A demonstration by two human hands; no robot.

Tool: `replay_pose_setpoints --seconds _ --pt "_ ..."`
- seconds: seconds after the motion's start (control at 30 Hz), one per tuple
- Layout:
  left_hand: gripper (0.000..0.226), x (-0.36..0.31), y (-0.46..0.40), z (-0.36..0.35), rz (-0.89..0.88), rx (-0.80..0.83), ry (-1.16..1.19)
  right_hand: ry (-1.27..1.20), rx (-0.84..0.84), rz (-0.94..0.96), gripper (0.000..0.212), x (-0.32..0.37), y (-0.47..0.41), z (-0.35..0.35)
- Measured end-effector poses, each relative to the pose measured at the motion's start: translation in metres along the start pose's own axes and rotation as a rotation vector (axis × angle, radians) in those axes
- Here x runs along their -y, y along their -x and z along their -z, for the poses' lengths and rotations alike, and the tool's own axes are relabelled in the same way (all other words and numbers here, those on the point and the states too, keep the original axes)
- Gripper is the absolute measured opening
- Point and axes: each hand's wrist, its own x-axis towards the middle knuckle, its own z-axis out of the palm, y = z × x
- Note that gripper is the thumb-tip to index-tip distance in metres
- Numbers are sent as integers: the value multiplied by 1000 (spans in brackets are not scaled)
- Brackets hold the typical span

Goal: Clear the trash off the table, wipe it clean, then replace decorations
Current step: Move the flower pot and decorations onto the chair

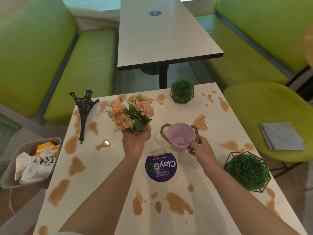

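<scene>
Presently, left hand (136,138) clamped on flowers (130,113), right hand (199,147) pinching pot (180,136); I should seat stems centrally, pot level.

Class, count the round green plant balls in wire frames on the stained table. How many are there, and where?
2. One plant ball sits at the table's far edge, right of centre; the other plant ball sits near the right edge, beside the right forearm. None seems hidden.

Single view, head-worn wide-angle cam. Looks fwd and steeply down over stained tabletop (118,192) from its near edge, close range. Both forearms enter from bottom of frame. Second table (169,39) and green benches (81,68) fill upper frame.
</scene>
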Motion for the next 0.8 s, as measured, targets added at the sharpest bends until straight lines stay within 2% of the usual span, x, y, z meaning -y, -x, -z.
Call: replay_pose_setpoints --seconds 0.07,0.17,0.3,0.53,0.67,0.8 --pt "70 -20 4 -3 -52 5 55 -12 3 0 30 0 0 0" --pt "62 -46 7 -13 -130 47 103 -20 15 -1 30 -2 -1 1" --pt "56 -66 21 -33 -221 190 86 -32 28 0 32 -2 -1 4" --pt "50 -45 51 -59 -263 372 -51 -24 76 10 29 2 -4 13" --pt "45 -28 58 -64 -274 372 -145 -48 104 17 25 3 -3 16" --pt "56 -10 56 -68 -274 350 -224 -65 124 11 21 0 -2 16"
